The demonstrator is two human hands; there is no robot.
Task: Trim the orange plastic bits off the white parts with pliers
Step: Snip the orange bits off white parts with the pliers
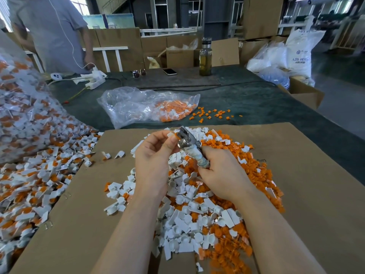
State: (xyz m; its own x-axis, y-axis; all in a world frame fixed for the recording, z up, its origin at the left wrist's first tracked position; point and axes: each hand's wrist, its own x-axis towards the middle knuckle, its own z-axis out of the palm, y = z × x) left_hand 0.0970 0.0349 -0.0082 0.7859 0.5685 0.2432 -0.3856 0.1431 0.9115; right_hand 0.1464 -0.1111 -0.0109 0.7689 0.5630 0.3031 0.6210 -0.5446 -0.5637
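My left hand point(156, 153) pinches a small white part with an orange bit point(171, 134) between thumb and fingertips. My right hand point(219, 171) grips the taped handles of metal pliers point(187, 139), whose jaws sit at the orange bit. Both hands hover over a pile of cut white parts point(189, 214) and orange bits point(254, 171) on a brown cardboard sheet point(308, 194).
Untrimmed white-and-orange parts point(35, 186) spill from a big clear bag point(21, 115) at left. A smaller clear bag point(146, 104) and loose orange bits point(213, 113) lie beyond the cardboard. Farther back stand a bottle point(205, 58), phone point(169, 71), sunglasses point(138, 73), power strip point(92, 80) and a person point(55, 32).
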